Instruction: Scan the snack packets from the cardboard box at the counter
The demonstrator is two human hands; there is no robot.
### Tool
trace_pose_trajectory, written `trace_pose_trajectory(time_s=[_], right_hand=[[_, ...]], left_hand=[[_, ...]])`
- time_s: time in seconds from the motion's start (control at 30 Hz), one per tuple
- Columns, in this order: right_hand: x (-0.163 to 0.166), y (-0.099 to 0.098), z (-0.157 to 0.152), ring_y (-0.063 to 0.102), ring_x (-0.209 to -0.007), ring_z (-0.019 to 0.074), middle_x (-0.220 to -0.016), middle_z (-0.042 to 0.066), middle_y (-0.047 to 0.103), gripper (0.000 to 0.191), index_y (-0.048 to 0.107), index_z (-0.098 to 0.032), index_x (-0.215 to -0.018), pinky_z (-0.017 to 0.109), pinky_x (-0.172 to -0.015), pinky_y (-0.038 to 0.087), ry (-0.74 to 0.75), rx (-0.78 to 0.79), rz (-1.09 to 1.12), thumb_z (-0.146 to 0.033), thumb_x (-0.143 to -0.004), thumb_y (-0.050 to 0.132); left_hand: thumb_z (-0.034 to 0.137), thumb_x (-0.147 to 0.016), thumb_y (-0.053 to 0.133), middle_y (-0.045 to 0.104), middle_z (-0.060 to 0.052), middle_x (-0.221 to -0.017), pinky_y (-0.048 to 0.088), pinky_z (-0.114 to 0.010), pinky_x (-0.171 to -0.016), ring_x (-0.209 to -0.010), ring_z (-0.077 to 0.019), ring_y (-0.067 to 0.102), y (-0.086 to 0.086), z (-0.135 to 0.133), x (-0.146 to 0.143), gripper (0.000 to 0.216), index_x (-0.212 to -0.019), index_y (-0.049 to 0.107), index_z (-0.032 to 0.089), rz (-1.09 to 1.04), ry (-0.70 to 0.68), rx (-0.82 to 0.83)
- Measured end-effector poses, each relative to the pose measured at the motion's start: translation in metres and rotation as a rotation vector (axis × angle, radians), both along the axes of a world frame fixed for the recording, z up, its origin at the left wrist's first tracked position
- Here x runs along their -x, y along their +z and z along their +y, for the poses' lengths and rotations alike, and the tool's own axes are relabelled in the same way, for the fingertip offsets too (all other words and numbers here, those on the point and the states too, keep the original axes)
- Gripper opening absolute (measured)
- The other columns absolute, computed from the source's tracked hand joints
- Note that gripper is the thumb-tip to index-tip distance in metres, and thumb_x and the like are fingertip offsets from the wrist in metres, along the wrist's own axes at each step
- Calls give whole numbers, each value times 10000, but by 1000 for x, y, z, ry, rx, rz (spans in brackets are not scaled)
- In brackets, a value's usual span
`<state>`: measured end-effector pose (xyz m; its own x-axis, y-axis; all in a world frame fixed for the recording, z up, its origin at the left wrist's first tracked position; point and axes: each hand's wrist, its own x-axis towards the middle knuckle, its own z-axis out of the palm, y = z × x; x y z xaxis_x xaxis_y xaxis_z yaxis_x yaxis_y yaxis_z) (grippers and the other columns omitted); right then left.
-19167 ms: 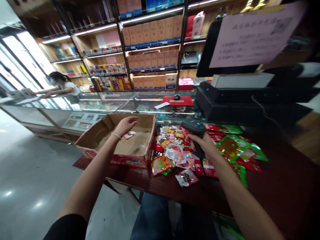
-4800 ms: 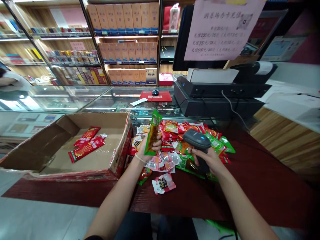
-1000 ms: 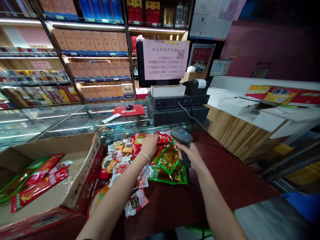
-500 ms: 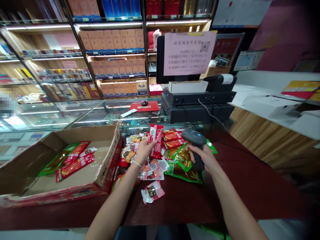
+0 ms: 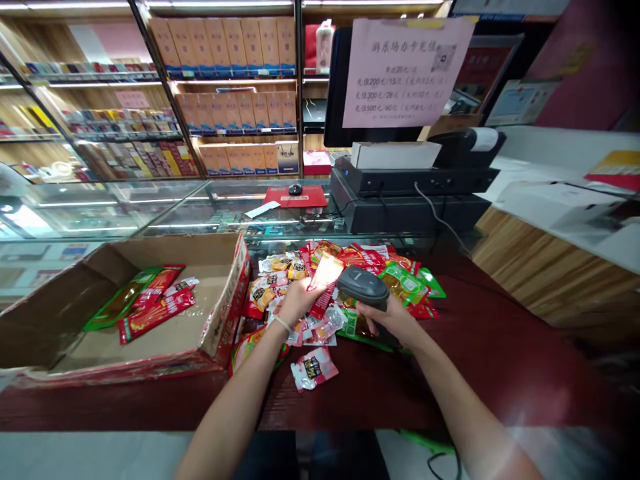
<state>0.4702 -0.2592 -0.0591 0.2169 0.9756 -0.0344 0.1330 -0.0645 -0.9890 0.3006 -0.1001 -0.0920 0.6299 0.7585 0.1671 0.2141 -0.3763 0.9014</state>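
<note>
My left hand is closed on a red snack packet, whose upper part is washed out by the scanner's bright light. In my right hand is a black barcode scanner, fingers wrapped round its handle and its head pointed left at the packet. Beneath and around both hands lies a pile of snack packets, among them orange-and-white sachets and a green packet. One pink-and-white sachet lies apart, nearer the front edge of the dark red counter.
An open cardboard box with several packets in it stands at the left. Behind the pile are a glass display case, a cash drawer and a monitor with a pink sign. A mouse rests on a red mat.
The scanner has moved left and down towards the packet, and its light now shines on it. The packet has tilted to the right. The whole view has shifted slightly.
</note>
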Motion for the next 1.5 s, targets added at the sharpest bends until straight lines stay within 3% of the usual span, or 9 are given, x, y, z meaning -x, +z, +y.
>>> trace_pose_trajectory(time_s=[0.2,0.4,0.67,0.9,1.03,1.17,1.23,1.33,1.5], right_hand=[[-2,-1,1,478,-374,114,-446,-44,547,325,594,-173,-852,230,-407,381,-42,27,-10,-467,-767,705],[-6,9,4,459,-371,105,-588,0,633,317,608,-192,-832,249,-385,365,-86,-43,115,-474,-748,725],[12,58,-1,449,-369,110,-436,-18,539,295,631,-169,-809,234,-398,341,-76,-125,95,-459,-805,685],[59,67,19,474,-389,102,-462,-24,551,249,626,-161,-817,226,-424,367,56,-174,118,-405,-828,676],[95,69,39,474,-366,105,-435,-27,547,261,626,-164,-817,226,-405,368,116,-140,109,-414,-798,697],[130,69,63,481,-362,117,-426,-19,550,297,619,-170,-809,236,-389,378,175,-81,114,-447,-764,716],[144,68,74,483,-357,122,-433,-15,562,302,613,-179,-819,241,-379,381,192,-67,117,-449,-749,727],[156,67,85,490,-349,130,-439,-15,570,295,603,-190,-812,251,-371,388,200,-73,100,-437,-734,743],[151,62,82,489,-355,128,-446,-12,570,264,618,-188,-803,252,-374,388,199,-75,86,-429,-769,720]], left_hand=[[506,-798,590,553,23,-579,345,-229,-548,-568,-127,477,-3,-1,1,380,-671,616,149,44,24,7],[487,-803,595,606,-4,-658,397,-237,-607,-632,-145,523,3,0,0,361,-765,657,133,-48,-10,17],[474,-841,549,698,-42,-809,446,-261,-686,-742,-187,606,88,-14,29,375,-892,697,133,-79,31,-101],[402,-902,473,730,-28,-972,455,-237,-716,-833,-187,647,142,-6,149,369,-1117,681,184,91,276,-328],[362,-913,461,739,-56,-953,457,-265,-730,-872,-228,671,142,19,231,359,-1177,669,237,475,576,-495],[304,-891,505,684,-147,-1163,476,-323,-836,-1050,-290,646,119,47,291,511,-1389,500,192,718,784,-537],[267,-864,543,615,-173,-1286,467,-334,-910,-1147,-295,603,105,58,309,605,-1443,420,142,745,769,-519],[258,-856,551,613,-149,-1299,449,-345,-977,-1185,-289,584,92,66,321,523,-1365,523,140,721,705,-474],[293,-869,547,709,-88,-1137,488,-328,-940,-1064,-236,654,97,57,310,396,-1240,628,182,528,602,-456]])
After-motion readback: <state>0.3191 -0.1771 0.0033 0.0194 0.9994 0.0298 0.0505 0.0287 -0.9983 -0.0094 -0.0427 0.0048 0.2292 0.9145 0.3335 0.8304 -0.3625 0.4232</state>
